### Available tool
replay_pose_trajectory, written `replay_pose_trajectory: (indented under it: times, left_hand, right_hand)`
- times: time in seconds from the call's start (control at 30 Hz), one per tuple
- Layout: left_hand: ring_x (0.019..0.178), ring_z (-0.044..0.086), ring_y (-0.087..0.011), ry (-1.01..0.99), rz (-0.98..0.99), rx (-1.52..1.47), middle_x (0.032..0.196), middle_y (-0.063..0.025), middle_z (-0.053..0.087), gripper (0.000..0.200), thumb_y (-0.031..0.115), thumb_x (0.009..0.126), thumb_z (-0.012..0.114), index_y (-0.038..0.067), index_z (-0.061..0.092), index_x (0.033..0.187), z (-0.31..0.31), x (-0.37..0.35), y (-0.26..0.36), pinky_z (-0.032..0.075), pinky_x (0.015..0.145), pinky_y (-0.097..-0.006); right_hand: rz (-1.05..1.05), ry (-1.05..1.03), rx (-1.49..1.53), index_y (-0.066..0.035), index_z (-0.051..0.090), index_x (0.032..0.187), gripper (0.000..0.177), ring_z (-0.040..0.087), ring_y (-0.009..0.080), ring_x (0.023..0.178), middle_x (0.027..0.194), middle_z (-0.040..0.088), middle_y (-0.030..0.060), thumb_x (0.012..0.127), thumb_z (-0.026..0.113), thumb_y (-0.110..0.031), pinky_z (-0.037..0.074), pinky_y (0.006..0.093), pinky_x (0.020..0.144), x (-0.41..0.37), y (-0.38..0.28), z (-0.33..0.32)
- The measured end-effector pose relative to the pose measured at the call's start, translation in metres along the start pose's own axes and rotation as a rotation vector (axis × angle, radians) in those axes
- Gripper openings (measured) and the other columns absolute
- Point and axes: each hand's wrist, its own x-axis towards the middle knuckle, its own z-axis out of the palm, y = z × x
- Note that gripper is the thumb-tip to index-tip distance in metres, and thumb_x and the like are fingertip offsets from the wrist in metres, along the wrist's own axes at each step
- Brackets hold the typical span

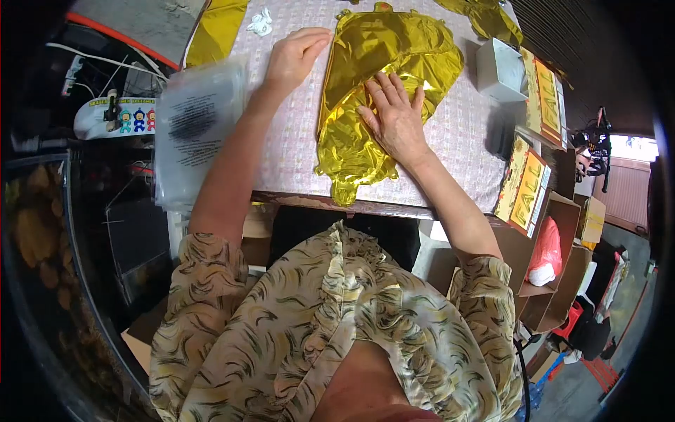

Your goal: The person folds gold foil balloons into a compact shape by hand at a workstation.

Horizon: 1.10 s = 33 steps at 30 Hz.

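I see crinkly, shiny gold foil (pixel 383 53) on the bench (pixel 285 158). The right hand (pixel 396 121) lies flat and wide on the foil; the left hand (pixel 292 62) curls beside it (gripping anything? I can't tell).

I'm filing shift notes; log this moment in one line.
right hand: spread on gold foil | left hand: at foil's left edge, contact unclear

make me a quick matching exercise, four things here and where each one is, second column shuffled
1. right hand
2. left hand
3. clear plastic bags
4. white box

A. beside the upper FALL package
B. palm down on the gold foil balloon
C. overhanging the table's left edge
D. curled near the gold foil balloon's upper left side

Pairs: 1-B, 2-D, 3-C, 4-A
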Motion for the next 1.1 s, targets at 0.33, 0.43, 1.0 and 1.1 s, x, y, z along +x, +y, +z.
replay_pose_trajectory:
  times: [0.33,0.43,1.0,1.1]
  left_hand:
    - [0.133,0.053,-0.0212,-0.198,0.162,0.586,0.137,0.0009,0.067,0.036,0.033,0.100,0.064,0.018,0.069,0.133,0.014,-0.009,-0.005,0.037,0.107,-0.0439]
    - [0.134,0.053,-0.0220,-0.203,0.154,0.586,0.140,0.0012,0.065,0.037,0.033,0.100,0.065,0.019,0.068,0.134,0.013,-0.011,-0.002,0.036,0.108,-0.0445]
    - [0.138,0.049,-0.0204,-0.220,0.104,0.549,0.147,0.0041,0.059,0.039,0.038,0.101,0.061,0.023,0.065,0.137,0.014,-0.014,-0.008,0.035,0.112,-0.0476]
    - [0.138,0.049,-0.0200,-0.248,0.092,0.579,0.148,0.0063,0.058,0.039,0.039,0.102,0.061,0.024,0.065,0.138,0.014,-0.013,-0.009,0.035,0.113,-0.0477]
  right_hand:
    - [0.003,-0.009,-0.005,-0.004,0.057,0.141,0.055,0.042,0.0361,0.145,0.151,0.051,0.0184,0.101,0.060,-0.042,0.023,0.0700,0.114,0.002,-0.001,-0.003]
    - [0.001,-0.018,-0.004,-0.004,0.057,0.141,0.055,0.042,0.0363,0.145,0.151,0.051,0.0187,0.101,0.060,-0.042,0.023,0.0700,0.114,0.002,-0.001,-0.003]
    - [0.019,-0.015,0.098,-0.007,0.051,0.147,0.053,0.039,0.0358,0.148,0.159,0.041,0.0159,0.102,0.061,-0.032,0.020,0.0718,0.116,0.002,-0.001,-0.006]
    - [-0.005,0.070,0.031,-0.011,0.046,0.153,0.053,0.039,0.0326,0.149,0.160,0.043,0.0118,0.103,0.058,-0.026,0.016,0.0687,0.119,0.008,-0.004,-0.021]
